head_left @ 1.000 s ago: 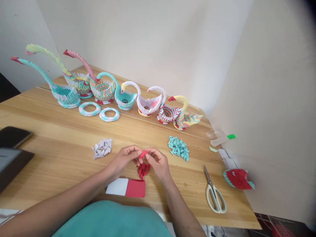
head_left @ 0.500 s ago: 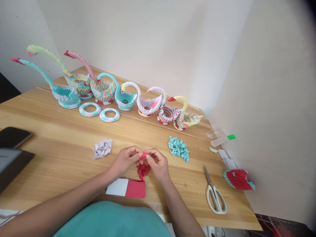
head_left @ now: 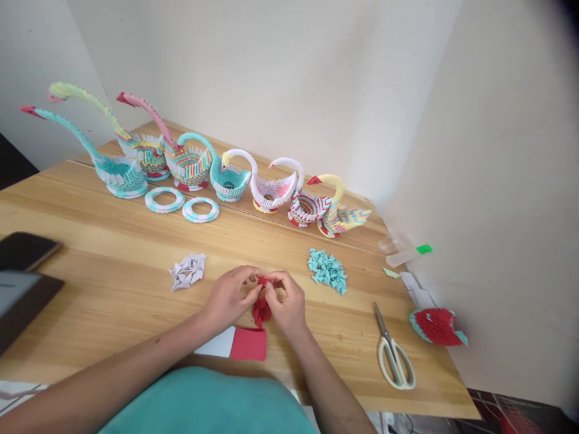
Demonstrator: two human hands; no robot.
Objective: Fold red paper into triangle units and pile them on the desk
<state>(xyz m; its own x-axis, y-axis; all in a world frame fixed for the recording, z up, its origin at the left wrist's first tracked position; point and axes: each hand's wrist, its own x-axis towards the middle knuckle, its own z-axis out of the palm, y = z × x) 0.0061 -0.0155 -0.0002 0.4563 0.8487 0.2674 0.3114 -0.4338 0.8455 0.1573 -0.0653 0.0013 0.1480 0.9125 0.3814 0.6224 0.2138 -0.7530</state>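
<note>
Between my two hands is a small red piece of paper (head_left: pixel 263 281), partly covered by the fingertips. My left hand (head_left: pixel 233 294) pinches it from the left, and my right hand (head_left: pixel 286 301) grips it from the right with thumb and fingers. Just below the fingers lies a small pile of folded red paper pieces (head_left: pixel 261 313). Closer to my body, a stack of red paper rectangles (head_left: pixel 248 345) sits beside pale white paper (head_left: pixel 216 344), which my left forearm partly covers.
White folded pieces (head_left: pixel 187 272) lie to the left, teal ones (head_left: pixel 327 270) to the right. Scissors (head_left: pixel 394 355) rest near the right edge, by a red paper model (head_left: pixel 438 326). Several paper swans (head_left: pixel 228 182) and two paper rings (head_left: pixel 201 210) stand behind. A phone (head_left: pixel 26 251) lies far left.
My fingers have shifted on the red paper, which now shows less and looks narrower. Both hands stay over the red pile, the left wrist slightly turned.
</note>
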